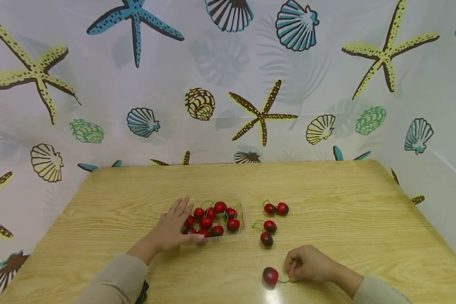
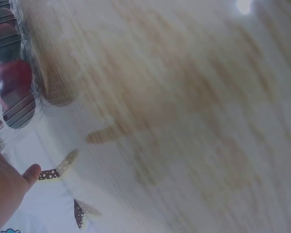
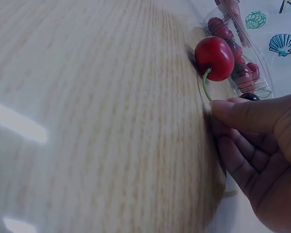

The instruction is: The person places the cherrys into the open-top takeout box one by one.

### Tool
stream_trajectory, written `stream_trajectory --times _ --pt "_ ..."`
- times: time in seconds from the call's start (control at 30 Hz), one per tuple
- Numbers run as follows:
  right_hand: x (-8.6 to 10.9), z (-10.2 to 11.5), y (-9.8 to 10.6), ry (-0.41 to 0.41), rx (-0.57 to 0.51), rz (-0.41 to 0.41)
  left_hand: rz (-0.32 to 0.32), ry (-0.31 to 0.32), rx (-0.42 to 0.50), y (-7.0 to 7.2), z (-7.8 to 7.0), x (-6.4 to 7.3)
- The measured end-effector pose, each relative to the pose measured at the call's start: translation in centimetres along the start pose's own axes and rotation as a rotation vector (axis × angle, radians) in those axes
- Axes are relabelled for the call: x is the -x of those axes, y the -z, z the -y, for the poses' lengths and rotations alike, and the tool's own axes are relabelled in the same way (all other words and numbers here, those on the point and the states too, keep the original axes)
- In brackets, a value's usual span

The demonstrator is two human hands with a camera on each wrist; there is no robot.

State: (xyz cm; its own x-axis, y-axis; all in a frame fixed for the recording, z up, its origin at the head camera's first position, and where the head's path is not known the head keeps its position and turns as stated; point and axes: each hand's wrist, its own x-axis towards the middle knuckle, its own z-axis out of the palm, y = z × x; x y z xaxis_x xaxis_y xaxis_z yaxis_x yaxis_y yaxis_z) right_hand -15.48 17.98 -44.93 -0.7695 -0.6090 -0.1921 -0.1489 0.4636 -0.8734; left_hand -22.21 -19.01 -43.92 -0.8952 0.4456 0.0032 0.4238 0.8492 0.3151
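A clear plastic tray (image 1: 245, 217) holds several dark red cherries (image 1: 206, 222), some with green stems. My left hand (image 1: 173, 228) rests on the tray's left end with straight fingers, the thumb along its near side. Near the table's front, my right hand (image 1: 309, 265) pinches the stem of a single cherry (image 1: 270, 276) between thumb and fingertips. In the right wrist view that cherry (image 3: 214, 58) shows bright red, its green stem running to my thumb tip. The left wrist view catches only part of the left hand (image 2: 7, 189) and the tray's side.
Right of the tray lie a pair of cherries (image 1: 276, 209) at the back and another pair (image 1: 268, 233) nearer me. All stand on a wooden table (image 1: 346, 202). A cloth with shells and starfish (image 1: 228, 63) hangs behind and at the sides. Something black (image 1: 142, 292) shows beside the left sleeve.
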Motion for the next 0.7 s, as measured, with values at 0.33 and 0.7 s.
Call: stream_trajectory --times 0.33,0.7 --pt "0.1 0.1 0.0 0.014 -0.008 -0.021 0.004 0.001 0.006 0.2 -0.1 0.1" --pt "-0.3 1.4 0.1 0.061 0.035 -0.076 0.0 -0.001 0.01 0.1 -0.1 0.1"
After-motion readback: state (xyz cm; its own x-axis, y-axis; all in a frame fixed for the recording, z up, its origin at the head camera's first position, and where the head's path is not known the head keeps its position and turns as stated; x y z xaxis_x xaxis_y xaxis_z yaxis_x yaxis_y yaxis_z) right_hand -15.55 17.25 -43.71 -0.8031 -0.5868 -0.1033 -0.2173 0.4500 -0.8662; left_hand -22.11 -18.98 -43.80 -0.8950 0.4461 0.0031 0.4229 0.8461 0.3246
